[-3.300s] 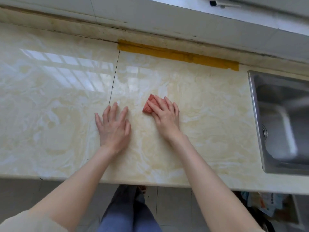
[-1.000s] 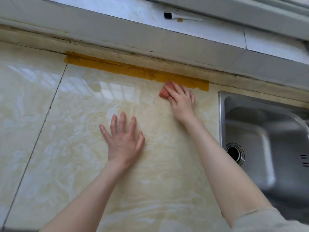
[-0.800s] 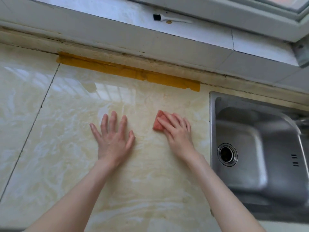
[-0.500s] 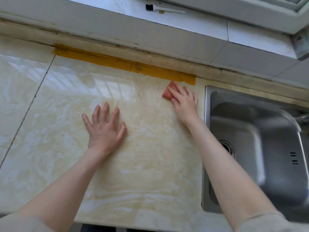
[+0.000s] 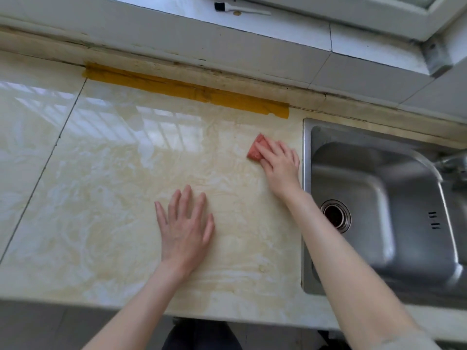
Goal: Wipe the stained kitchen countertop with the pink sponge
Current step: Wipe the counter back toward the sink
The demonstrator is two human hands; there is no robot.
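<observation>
The cream marble countertop [image 5: 106,198] shows wet yellowish streaks across its middle. My right hand [image 5: 279,165] presses flat on the pink sponge [image 5: 256,150], whose left corner sticks out from under the fingers, a short way left of the sink's rim and below the yellow tape. My left hand [image 5: 185,227] lies palm down on the counter with fingers spread, holding nothing, nearer the front edge and left of the sponge.
A steel sink [image 5: 379,210] with a drain is set into the counter on the right. A strip of yellow tape [image 5: 187,93] runs along the back wall joint. A small brush [image 5: 240,9] lies on the window ledge. The counter's front edge [image 5: 227,314] is close to me.
My right hand has drawn the sponge back from the yellow tape toward me, staying beside the sink. The left hand stays flat on the counter. The view has shifted.
</observation>
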